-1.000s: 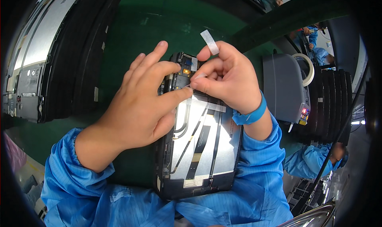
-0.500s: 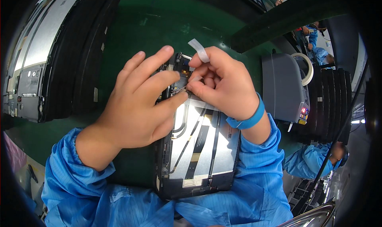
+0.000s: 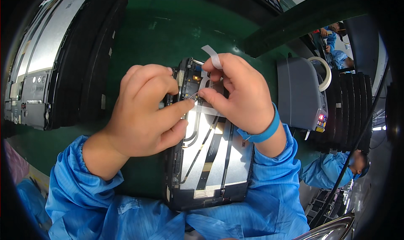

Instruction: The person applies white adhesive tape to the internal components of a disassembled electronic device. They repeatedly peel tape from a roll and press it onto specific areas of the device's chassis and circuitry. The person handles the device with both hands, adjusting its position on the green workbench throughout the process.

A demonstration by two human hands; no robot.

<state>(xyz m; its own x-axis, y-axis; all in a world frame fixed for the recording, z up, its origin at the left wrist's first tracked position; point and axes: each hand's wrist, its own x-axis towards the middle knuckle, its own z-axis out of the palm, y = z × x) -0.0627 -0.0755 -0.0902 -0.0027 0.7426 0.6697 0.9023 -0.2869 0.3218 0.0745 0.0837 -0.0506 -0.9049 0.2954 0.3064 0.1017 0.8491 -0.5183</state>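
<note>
A flat panel-like device (image 3: pixel 235 164) with a silver metal back, black frame and dark ribbon strips lies before me, its lower end against my blue smock. Thin wires (image 3: pixel 194 95) cross the circuit area near its far end. My left hand (image 3: pixel 145 109) rests its index fingertip on these wires; its other fingers are bent and lifted, the thumb apart. My right hand (image 3: pixel 242 92) is closed, thumb and fingers pinching around the thin wires. A whitish strip of tape (image 3: pixel 212 57) clings to its index finger. Translucent tape (image 3: pixel 206 110) lies across the device below the fingertips.
A grey tape dispenser (image 3: pixel 299 92) with a tape roll (image 3: pixel 323 73) stands right on the green table (image 3: pixel 168 29). Stacked similar panels (image 3: pixel 63 42) stand at left, and black stacked parts (image 3: pixel 347 105) at right. Co-workers in blue are beyond; one (image 3: pixel 332 168) sits at right.
My left hand's upper fingers have drawn back and curled, uncovering the circuit area. My right hand has shifted slightly, its thumb staying by the wires.
</note>
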